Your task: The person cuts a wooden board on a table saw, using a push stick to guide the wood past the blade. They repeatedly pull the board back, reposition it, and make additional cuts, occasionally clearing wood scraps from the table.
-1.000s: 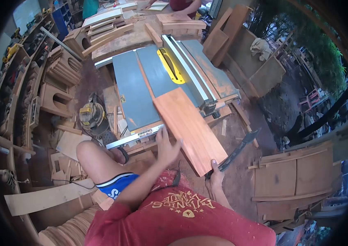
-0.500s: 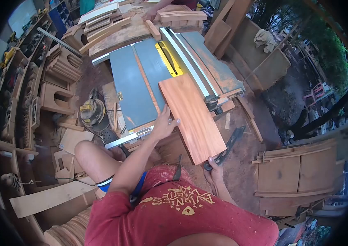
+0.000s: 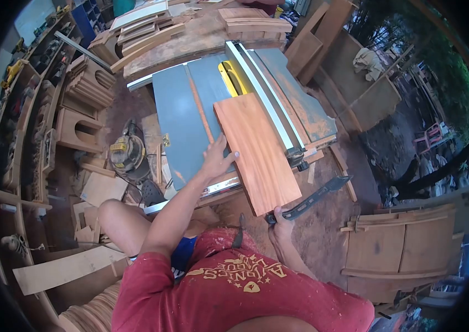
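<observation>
A reddish-brown wooden board [image 3: 256, 155] lies lengthwise over the front of the grey table saw [image 3: 176, 105], its far end just short of the yellow blade guard [image 3: 233, 78]. Its right side runs close to the long metal fence [image 3: 267, 99]. My left hand [image 3: 218, 159] presses on the board's left edge, fingers spread and thumb over the top. At the near end, my right hand [image 3: 282, 221] is closed around a black push stick [image 3: 317, 199] and touches the board's end. The underside of the board is hidden.
Stacked boards [image 3: 254, 21] and a wooden workbench [image 3: 190, 41] stand beyond the saw. A yellow-and-black shop vacuum [image 3: 128, 152] sits on the floor at the left, near shelves of tools. Curved wooden panels [image 3: 400, 240] stand at the right.
The view has shifted a little. The board has moved slightly forward toward the fence and blade guard, with both hands on it. The push stick has swung further out to the right.
</observation>
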Motion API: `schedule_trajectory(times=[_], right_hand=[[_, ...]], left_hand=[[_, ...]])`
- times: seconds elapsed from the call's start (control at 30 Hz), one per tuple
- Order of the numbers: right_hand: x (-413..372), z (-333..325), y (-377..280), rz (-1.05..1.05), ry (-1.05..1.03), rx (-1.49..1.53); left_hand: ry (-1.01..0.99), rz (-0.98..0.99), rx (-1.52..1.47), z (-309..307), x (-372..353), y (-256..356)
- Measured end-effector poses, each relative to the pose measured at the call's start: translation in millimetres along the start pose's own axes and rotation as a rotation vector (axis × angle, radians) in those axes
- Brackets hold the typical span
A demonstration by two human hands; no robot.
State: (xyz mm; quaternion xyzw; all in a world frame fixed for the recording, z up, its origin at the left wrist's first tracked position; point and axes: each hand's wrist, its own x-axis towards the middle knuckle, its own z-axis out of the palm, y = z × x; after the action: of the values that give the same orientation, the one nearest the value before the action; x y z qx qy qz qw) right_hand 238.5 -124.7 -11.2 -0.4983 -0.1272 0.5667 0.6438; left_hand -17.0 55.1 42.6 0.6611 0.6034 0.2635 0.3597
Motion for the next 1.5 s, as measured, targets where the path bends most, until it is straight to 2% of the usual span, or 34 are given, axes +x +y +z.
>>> schedule_trajectory(times=[0.07,0.17,0.27,0.37,0.43,0.53,0.6,0.73,0.83,0.93,1.0,1.07,1.2,1.3,1.37,1.4,1.47,1.5], right_hand=[[8.3,9.1,2.9,-0.018,0.025,-0.008],[13.7,18.4,5.6,-0.016,0.068,-0.001],[21.6,23.5,11.3,-0.008,0.071,-0.01],[30.4,35.0,8.9,0.016,0.083,-0.036],[33.9,40.6,10.3,0.04,0.085,-0.049],[46.4,47.0,12.1,0.017,0.044,-0.06],[48.1,54.0,9.8,0.038,0.071,-0.093],[60.4,68.1,9.3,0.036,0.033,-0.077],[70.2,80.8,5.6,-0.047,-0.044,-0.162],[70.8,88.5,-7.3,-0.077,-0.033,-0.321],[74.4,71.7,-9.3,-0.079,0.058,-0.356],[66.8,41.5,-22.1,-0.132,0.162,-0.412],[44.9,-35.0,-59.8,-0.448,0.009,-0.861],[-14.0,-30.8,-133.7,-0.432,-0.073,-0.935],[-48.5,-4.6,-186.3,-0.23,-0.131,-0.959],[-44.1,-15.8,-196.7,-0.443,-0.203,-1.126],[-66.9,15.3,-235.8,-0.342,-0.11,-1.277],[-70.5,20.9,-245.3,-0.363,-0.158,-1.355]], left_hand=[[0.077,0.072,0.068,6.3,12.4,-22.5],[0.155,0.045,0.033,11.8,17.9,-30.4],[0.139,-0.026,-0.141,13.4,18.5,-24.9],[0.237,-0.015,-0.145,20.8,-4.5,4.2],[0.193,0.06,-0.193,33.7,-32.9,10.5],[0.073,0.159,0.104,29.8,-81.3,42.8],[0.078,0.182,0.161,43.5,-96.6,41.7],[0.208,0.206,0.147,64.8,-72.6,25.2],[0.213,0.232,0.112,58.6,-61.5,16.6],[0.23,0.193,0.127,56.2,-51.2,10.8],[0.237,0.195,0.138,52.4,-43.0,7.6],[0.236,0.181,0.136,48.2,-38.7,5.0],[0.222,0.154,0.154,38.0,-24.8,4.2],[0.201,0.141,0.184,29.6,-16.6,3.5],[0.211,0.139,0.221,22.4,-7.3,0.7],[0.22,0.139,0.247,21.8,-4.7,-1.3],[0.214,0.12,0.243,21.0,0.5,-3.5],[0.2,0.102,0.217,18.0,3.6,-3.2]])
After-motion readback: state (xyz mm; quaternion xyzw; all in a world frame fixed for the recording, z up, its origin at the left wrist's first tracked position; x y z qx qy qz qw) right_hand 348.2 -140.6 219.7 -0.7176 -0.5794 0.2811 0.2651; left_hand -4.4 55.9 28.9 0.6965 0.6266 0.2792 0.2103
